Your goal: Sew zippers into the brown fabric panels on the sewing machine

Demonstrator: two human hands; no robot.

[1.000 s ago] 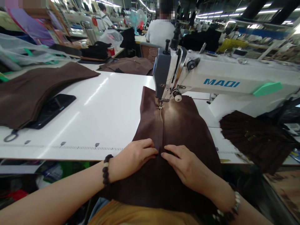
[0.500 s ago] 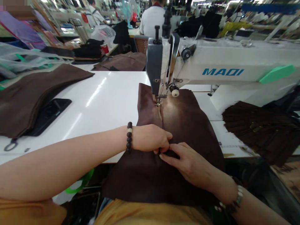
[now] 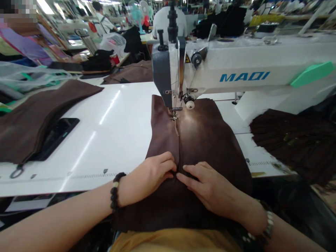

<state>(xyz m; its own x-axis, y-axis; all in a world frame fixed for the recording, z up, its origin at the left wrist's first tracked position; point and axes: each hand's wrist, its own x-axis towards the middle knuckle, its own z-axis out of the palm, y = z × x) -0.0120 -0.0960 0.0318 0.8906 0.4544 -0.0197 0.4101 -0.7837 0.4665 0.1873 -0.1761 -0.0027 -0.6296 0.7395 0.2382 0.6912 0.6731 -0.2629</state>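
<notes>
A dark brown leather-like fabric piece (image 3: pixel 210 140) lies on the white table and hangs over its front edge toward my lap. A seam (image 3: pixel 179 147) runs down its middle from the presser foot (image 3: pixel 174 116) of the sewing machine (image 3: pixel 244 66). My left hand (image 3: pixel 157 171) pinches the fabric just left of the seam, fingers curled. On the right side, my right hand (image 3: pixel 207 183) pinches the fabric at the seam with thumb and forefinger. The fingertips of both hands almost meet. Near the presser foot, the seam's edges gape slightly.
On the left, a stack of brown pieces (image 3: pixel 23 122) partly covers a black phone-like object (image 3: pixel 60 136). Gathered dark brown pieces (image 3: pixel 294 140) lie at the right. A green flat piece (image 3: pixel 312 74) sits on the machine arm. People work at other tables behind.
My left hand has moved left and toward me, off the seam's right side to its left. My right hand stays nearly in place. The view has shifted slightly.
</notes>
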